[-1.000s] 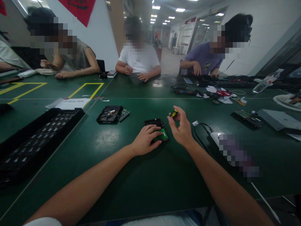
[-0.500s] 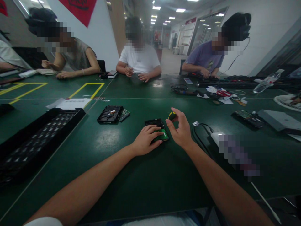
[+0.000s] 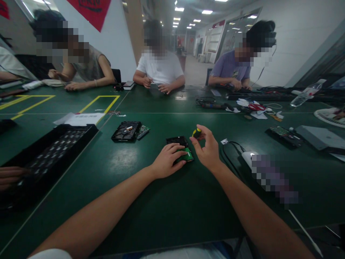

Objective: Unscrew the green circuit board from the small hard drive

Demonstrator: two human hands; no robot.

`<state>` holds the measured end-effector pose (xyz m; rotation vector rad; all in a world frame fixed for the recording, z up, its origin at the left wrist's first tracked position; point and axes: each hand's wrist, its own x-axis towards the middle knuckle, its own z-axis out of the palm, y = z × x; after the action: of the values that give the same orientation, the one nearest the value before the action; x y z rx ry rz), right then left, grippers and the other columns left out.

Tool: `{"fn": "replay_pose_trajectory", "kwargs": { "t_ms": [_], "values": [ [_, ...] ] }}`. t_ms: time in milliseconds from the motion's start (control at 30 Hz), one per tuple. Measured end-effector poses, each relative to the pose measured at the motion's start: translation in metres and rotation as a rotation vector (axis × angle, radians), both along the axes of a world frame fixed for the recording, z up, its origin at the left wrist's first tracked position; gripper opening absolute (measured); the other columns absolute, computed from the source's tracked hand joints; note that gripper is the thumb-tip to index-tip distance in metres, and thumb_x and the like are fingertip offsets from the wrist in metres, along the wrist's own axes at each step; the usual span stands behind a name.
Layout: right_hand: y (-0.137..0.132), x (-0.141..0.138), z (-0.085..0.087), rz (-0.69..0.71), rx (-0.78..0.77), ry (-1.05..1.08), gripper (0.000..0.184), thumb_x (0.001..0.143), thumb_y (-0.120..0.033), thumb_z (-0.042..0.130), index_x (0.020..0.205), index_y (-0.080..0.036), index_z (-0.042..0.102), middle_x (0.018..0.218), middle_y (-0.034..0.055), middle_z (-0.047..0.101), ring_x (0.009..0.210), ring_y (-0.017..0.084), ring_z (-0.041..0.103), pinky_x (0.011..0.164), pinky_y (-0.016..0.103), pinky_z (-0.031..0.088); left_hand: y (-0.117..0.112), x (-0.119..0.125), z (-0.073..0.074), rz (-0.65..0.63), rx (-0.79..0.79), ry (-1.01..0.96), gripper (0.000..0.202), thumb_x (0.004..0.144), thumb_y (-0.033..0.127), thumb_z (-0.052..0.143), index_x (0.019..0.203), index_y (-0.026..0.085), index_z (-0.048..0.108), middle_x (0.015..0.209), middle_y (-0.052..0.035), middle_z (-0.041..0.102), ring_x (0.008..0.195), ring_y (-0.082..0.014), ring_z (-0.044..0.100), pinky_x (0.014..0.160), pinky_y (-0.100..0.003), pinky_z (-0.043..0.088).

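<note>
My left hand (image 3: 168, 160) lies over a hard drive (image 3: 185, 155) with a green circuit board, its fingers across the top and the thumb at the near edge. Much of the drive is hidden beneath that hand. Just to the right, my right hand (image 3: 207, 148) is closed on the yellow and black handle of a screwdriver (image 3: 197, 133), pinched between thumb and fingers. I cannot make out the screwdriver's shaft or tip. Behind the drive, partly covered by my fingers, is a black frame-like part (image 3: 176, 140).
Left are a black tray (image 3: 88, 130) with another person's hand (image 3: 12, 176) at it, and an opened black case (image 3: 126, 131) beside a circuit board (image 3: 142, 132). Right are a cable (image 3: 229, 153), a white device (image 3: 249, 158) and another drive (image 3: 284, 136). Several people sit opposite.
Another person's hand has come into view at the black tray on the left. The screwdriver handle has turned slightly in my right hand. My left hand stays put.
</note>
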<state>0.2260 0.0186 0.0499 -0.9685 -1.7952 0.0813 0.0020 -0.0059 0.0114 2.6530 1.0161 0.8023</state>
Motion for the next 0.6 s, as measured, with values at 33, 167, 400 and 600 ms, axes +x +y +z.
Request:
{"fn": "replay_pose_trajectory", "kwargs": {
  "t_ms": [33,167,400,600],
  "values": [
    [-0.0005,0.0001,0.0006,-0.015,0.016,-0.001,0.052,0.098,-0.037,0.066,0.146,-0.031,0.049,0.129,0.0088,0.066,0.100,0.023,0.070,0.088,0.043,0.063,0.0000,0.0002,0.0000,0.001,0.000,0.001,0.039,0.100,0.040,0.062,0.137,0.027,0.063,0.147,-0.0086,0.060,0.141,-0.0332,0.049,0.116,-0.057,0.041],
    [-0.0003,0.0009,0.0014,-0.028,0.021,-0.017,0.051,0.101,-0.037,0.060,0.150,-0.031,0.047,0.127,0.0093,0.067,0.101,0.024,0.069,0.091,0.045,0.062,0.0001,0.0011,0.0000,0.005,0.001,0.005,0.039,0.100,0.041,0.062,0.137,0.028,0.063,0.147,-0.0085,0.060,0.141,-0.0338,0.049,0.116,-0.058,0.041],
    [-0.0006,-0.0003,-0.0002,0.080,-0.058,0.016,0.057,0.105,-0.034,0.050,0.159,-0.032,0.031,0.138,0.0104,0.064,0.107,0.024,0.072,0.098,0.047,0.061,0.0012,0.0005,-0.0012,0.003,0.012,-0.006,0.039,0.100,0.041,0.062,0.136,0.027,0.064,0.146,-0.0089,0.060,0.140,-0.0334,0.049,0.116,-0.057,0.042],
    [-0.0025,-0.0009,0.0071,-0.024,0.074,-0.061,0.049,0.101,-0.032,0.059,0.149,-0.030,0.050,0.119,0.0095,0.066,0.105,0.025,0.066,0.094,0.048,0.060,0.0015,-0.0005,-0.0016,0.003,0.014,-0.001,0.039,0.099,0.041,0.063,0.136,0.027,0.064,0.147,-0.0089,0.060,0.140,-0.0337,0.049,0.116,-0.058,0.041]
  ]
}}
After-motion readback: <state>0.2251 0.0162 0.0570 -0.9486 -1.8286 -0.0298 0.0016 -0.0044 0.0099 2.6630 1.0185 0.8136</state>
